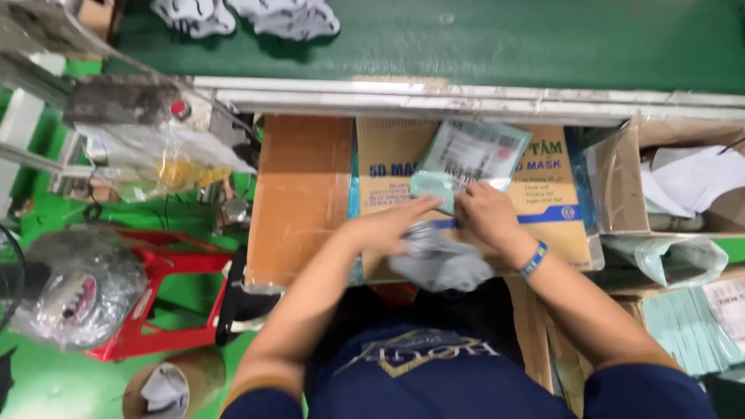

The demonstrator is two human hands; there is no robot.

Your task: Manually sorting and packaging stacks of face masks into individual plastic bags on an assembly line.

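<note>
Green conveyor belting [504, 46] is seen at twelve o'clock, beyond a flat cardboard box [388, 167]. On that box a teal packet [473, 159] is pinched by the right hand [485, 213], its long axis running toward one o'clock. Grey masks [442, 260] at six o'clock are gripped by the left hand [388, 229], equally near.

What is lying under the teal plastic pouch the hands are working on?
Under the teal pouch lies a flat printed cardboard sheet. Grey fabric bunches below both hands, left hand and right hand. What the cardboard rests on is covered.
</note>
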